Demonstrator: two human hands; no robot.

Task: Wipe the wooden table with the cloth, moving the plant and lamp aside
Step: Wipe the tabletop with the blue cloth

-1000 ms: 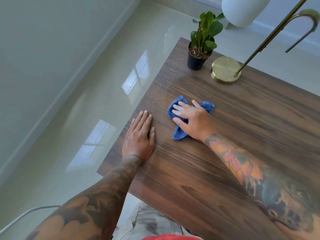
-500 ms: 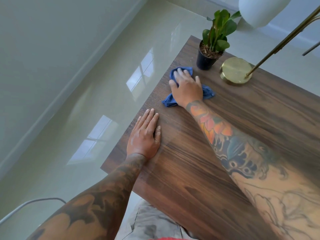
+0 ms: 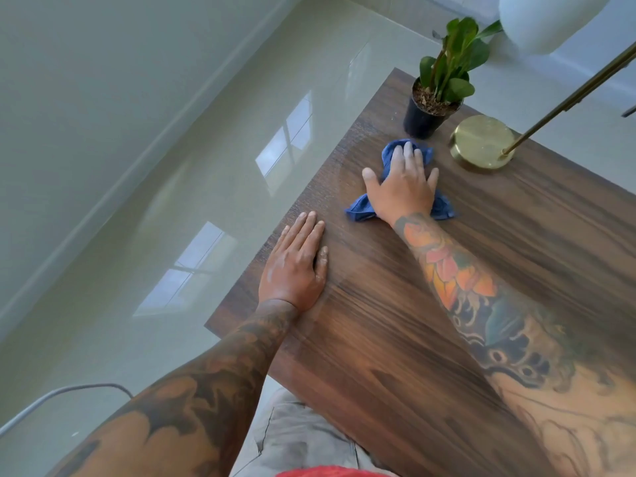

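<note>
My right hand [image 3: 404,185] presses flat on a crumpled blue cloth [image 3: 359,210] on the dark wooden table [image 3: 413,339], a short way in front of the plant. The plant [image 3: 442,80] is green-leaved in a small black pot and stands near the table's far left corner. Right of it sits the lamp's round brass base [image 3: 481,141], with a slanted brass stem and a white shade [image 3: 547,18] at the top edge. My left hand [image 3: 296,266] lies flat, palm down, on the table near its left edge, holding nothing.
Glossy pale floor tiles [image 3: 172,201] lie left of the table, bounded by a white wall and baseboard. A thin grey curved tube [image 3: 69,390] shows at the lower left. My lap is at the bottom, against the table's near edge.
My right hand swept the cloth away from me toward the plant, then shifted it slightly right. My left hand has stayed flat in place.
</note>
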